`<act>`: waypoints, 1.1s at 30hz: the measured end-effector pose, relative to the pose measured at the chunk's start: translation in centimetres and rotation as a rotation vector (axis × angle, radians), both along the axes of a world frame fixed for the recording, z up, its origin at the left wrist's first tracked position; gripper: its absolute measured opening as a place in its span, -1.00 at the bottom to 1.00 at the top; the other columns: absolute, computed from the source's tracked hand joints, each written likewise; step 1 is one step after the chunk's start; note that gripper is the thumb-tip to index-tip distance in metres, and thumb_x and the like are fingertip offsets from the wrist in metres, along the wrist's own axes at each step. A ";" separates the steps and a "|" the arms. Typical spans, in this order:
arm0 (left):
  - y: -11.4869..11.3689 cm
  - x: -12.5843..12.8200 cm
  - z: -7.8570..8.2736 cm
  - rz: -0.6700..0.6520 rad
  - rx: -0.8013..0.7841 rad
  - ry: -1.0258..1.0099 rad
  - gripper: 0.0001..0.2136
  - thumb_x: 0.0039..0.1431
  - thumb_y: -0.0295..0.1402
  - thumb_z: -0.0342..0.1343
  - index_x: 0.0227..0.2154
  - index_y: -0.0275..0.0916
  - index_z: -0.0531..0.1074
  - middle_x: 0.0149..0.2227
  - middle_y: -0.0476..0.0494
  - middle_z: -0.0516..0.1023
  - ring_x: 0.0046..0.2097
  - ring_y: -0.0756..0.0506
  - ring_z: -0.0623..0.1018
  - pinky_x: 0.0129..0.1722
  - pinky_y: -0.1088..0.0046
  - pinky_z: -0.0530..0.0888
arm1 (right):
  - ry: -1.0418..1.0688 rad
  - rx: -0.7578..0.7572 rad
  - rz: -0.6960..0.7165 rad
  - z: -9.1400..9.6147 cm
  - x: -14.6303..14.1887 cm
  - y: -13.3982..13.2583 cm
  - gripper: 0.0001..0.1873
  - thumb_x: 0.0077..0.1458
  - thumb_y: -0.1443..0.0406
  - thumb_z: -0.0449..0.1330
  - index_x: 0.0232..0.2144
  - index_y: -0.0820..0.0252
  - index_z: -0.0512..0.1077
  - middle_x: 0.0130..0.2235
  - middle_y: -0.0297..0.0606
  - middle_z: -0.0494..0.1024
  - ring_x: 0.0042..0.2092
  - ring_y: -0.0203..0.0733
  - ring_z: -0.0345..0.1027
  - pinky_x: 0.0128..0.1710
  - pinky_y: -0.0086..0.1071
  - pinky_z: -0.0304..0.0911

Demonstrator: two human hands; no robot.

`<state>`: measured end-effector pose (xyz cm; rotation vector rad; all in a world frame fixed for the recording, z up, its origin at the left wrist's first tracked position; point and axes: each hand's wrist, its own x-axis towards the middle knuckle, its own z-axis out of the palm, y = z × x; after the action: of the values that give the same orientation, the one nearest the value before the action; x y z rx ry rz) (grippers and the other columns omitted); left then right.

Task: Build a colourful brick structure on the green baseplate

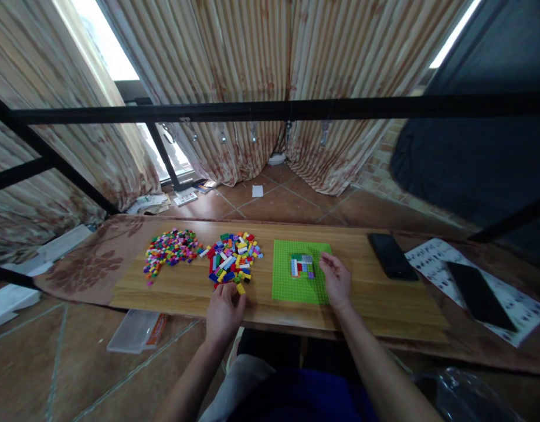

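My left hand [223,310] rests at the table's near edge with its fingers curled around a yellow brick [240,288], just below a pile of larger mixed-colour bricks [232,258]. My right hand [335,280] lies on the right edge of a green baseplate [282,281], fingers bent loosely, fingertips close to a small flat build of white, red, green, grey and purple bricks [302,265]. Nothing shows in the right hand.
A pile of small bricks [170,249] lies further left on the wooden table [384,305]. A dark phone [391,256] lies right of the plate, and another dark device [478,295] on a printed sheet [516,305]. A black frame bar [270,109] crosses overhead.
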<state>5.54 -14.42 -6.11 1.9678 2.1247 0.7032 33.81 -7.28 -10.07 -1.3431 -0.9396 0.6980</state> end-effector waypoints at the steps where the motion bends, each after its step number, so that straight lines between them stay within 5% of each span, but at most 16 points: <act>1: -0.2 0.1 -0.1 -0.016 0.013 -0.035 -0.86 0.11 -0.28 0.07 -0.29 -0.19 0.38 -0.27 -0.13 0.49 -0.22 -0.14 0.53 -0.24 0.34 0.47 | -0.017 -0.002 -0.028 0.3 -0.1 -0.5 -0.58 -0.04 0.08 0.21 -0.19 0.23 0.49 -0.18 -0.10 0.58 -0.16 -0.09 0.43 -0.08 -0.11 0.30; 5: -0.9 1.9 -0.2 -0.103 0.012 -0.201 -0.83 0.09 -0.27 0.08 -0.26 -0.19 0.36 -0.33 -0.07 0.52 -0.29 -0.11 0.55 -0.29 0.37 0.50 | -0.050 -0.033 -0.015 2.0 -2.0 -3.9 -0.62 0.04 0.07 0.17 -0.20 0.20 0.50 -0.20 -0.12 0.58 -0.17 -0.10 0.44 -0.11 -0.17 0.33; 10: -1.1 6.5 0.3 -0.250 -0.016 -0.291 -0.82 0.08 -0.31 0.11 -0.24 -0.19 0.36 -0.32 -0.08 0.54 -0.27 -0.10 0.57 -0.27 0.38 0.51 | -0.049 -0.190 0.336 3.7 -5.7 -8.6 -0.64 0.03 0.10 0.22 -0.13 0.11 0.49 -0.26 -0.24 0.59 -0.24 -0.13 0.47 -0.20 -0.25 0.37; 13: -0.9 8.7 0.5 -0.331 -0.033 -0.273 -0.81 0.06 -0.39 0.10 -0.22 -0.18 0.36 -0.28 -0.08 0.54 -0.24 -0.10 0.57 -0.28 0.38 0.50 | -0.040 -0.237 0.345 3.7 -6.3 -9.7 -0.67 0.01 0.14 0.24 -0.15 0.10 0.49 -0.26 -0.24 0.59 -0.22 -0.11 0.48 -0.16 -0.22 0.37; 23: 0.7 11.1 -0.4 -0.442 -0.017 -0.283 -0.72 0.07 -0.37 0.13 -0.11 -0.15 0.34 -0.16 -0.13 0.51 -0.12 -0.13 0.53 -0.14 0.32 0.51 | 0.043 -0.236 0.233 2.7 -3.2 -8.1 -0.71 0.01 0.14 0.24 -0.23 0.14 0.49 -0.28 -0.22 0.60 -0.25 -0.11 0.48 -0.19 -0.22 0.38; 33: 6.9 10.6 0.6 -0.424 0.122 -0.252 -0.61 0.13 -0.38 0.11 0.04 -0.20 0.28 0.04 -0.23 0.39 0.09 -0.20 0.40 0.11 0.14 0.38 | -0.201 -0.158 0.157 2.1 1.2 -3.6 -0.68 0.04 0.08 0.21 -0.25 0.16 0.51 -0.23 -0.14 0.62 -0.21 -0.06 0.49 -0.13 -0.15 0.36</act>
<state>16.14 -7.54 -5.56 2.1561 1.4881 0.9511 35.02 -10.88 -7.97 -1.5102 -1.1805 0.7800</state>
